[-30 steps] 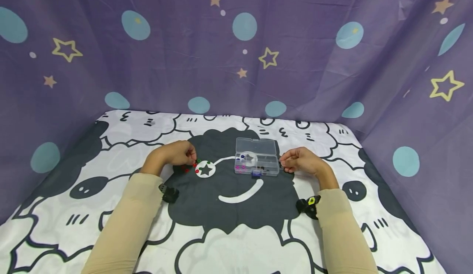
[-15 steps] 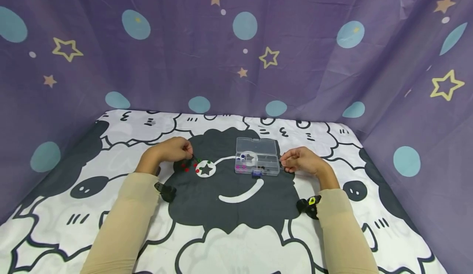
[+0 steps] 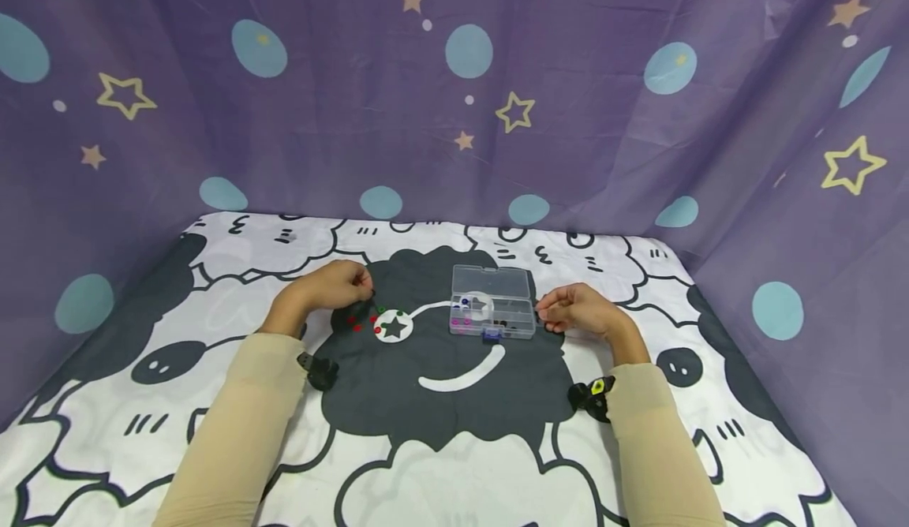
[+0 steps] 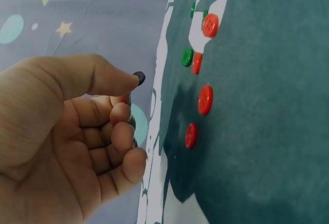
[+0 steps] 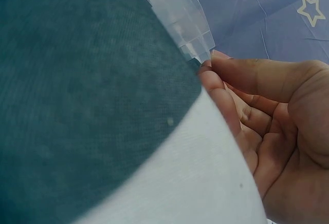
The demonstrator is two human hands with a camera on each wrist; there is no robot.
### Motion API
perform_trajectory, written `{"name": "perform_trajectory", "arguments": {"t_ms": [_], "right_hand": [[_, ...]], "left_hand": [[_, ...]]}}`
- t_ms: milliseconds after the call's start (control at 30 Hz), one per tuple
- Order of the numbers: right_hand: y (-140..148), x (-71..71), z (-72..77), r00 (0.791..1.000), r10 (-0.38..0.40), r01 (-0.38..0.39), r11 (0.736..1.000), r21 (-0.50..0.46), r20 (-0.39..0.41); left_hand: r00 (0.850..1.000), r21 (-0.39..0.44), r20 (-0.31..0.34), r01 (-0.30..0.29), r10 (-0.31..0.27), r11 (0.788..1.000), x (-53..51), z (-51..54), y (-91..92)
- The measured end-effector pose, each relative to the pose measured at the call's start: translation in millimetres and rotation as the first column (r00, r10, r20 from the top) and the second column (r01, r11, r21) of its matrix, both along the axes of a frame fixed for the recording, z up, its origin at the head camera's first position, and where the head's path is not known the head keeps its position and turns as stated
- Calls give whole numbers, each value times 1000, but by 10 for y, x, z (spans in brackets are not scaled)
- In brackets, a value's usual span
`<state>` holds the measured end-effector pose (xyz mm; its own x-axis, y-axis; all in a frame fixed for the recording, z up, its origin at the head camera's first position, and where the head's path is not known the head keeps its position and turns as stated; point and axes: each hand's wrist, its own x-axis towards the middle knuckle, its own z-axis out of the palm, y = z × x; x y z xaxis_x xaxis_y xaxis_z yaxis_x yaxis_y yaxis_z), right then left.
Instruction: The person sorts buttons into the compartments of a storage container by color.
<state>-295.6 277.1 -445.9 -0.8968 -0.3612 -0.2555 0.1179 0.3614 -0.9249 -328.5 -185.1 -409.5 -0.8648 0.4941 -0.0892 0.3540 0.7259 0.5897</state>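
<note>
My left hand (image 3: 330, 284) is raised over the dark patch of the cloth, pinching a small black button (image 4: 139, 77) between thumb and fingers. Below it lie several red buttons (image 4: 205, 99) and a few green buttons (image 4: 187, 56), loose on the cloth. A clear plastic compartment box (image 3: 491, 304) stands with its lid (image 3: 490, 281) tipped back. Purple-blue buttons (image 3: 465, 303), pink buttons (image 3: 461, 322) and dark buttons (image 3: 500, 324) sit in its compartments. My right hand (image 3: 578, 310) pinches the box's right end, its thumb and forefinger at the corner.
The cloth (image 3: 454, 472) bears a black and white cartoon print and covers the whole table. Behind it and at both sides hangs a purple curtain (image 3: 355, 117). A blue latch (image 3: 492, 337) projects from the box's front. Wrist cameras (image 3: 592, 398) are strapped to both arms.
The left hand has moved a little left and up, away from the red buttons, with the black button now showing in its fingers. The right hand and the box stay in place.
</note>
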Motion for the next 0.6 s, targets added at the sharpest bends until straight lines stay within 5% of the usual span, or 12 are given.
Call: {"name": "perform_trajectory", "arguments": {"t_ms": [600], "right_hand": [[-9,4,-1,1000,-9,9,1000,1,-7]], "left_hand": [[996,-17,-44,78,-78,997,-32,184,418]]}}
